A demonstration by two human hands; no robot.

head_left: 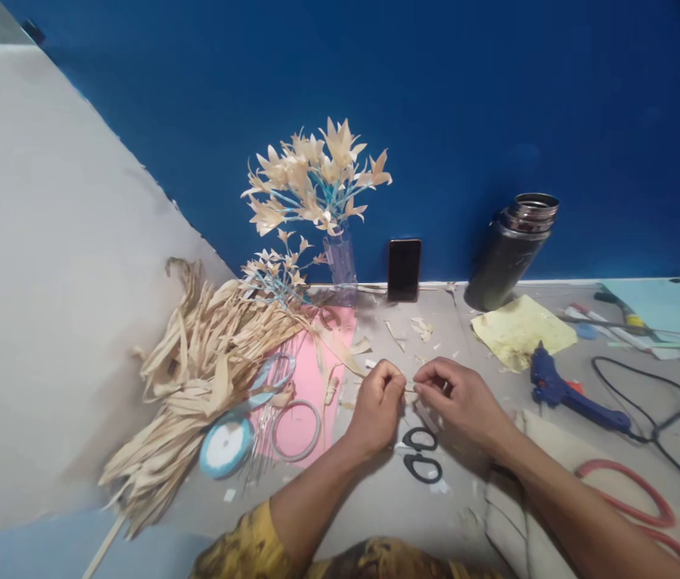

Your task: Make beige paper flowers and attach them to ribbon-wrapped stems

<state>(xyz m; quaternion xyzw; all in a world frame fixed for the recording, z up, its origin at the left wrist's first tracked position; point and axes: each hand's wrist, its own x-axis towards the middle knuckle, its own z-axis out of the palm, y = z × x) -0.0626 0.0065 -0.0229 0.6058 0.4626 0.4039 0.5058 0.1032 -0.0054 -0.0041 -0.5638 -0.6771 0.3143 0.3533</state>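
Your forearms [331, 474] slant inward over the bench [370, 515] from its near edge, fingers curled. Your left hand [381, 394] and right hand [459, 398], almost meeting mid-bench, pinch a thin strand [409, 392] at thumb and fingertips, just beyond the black-handled scissors [421, 468].

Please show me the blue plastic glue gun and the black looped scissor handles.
Blue plastic glue gun [562, 393], head view: body near handle.
Black looped scissor handles [422, 457], head view: lower loop's upper rim.
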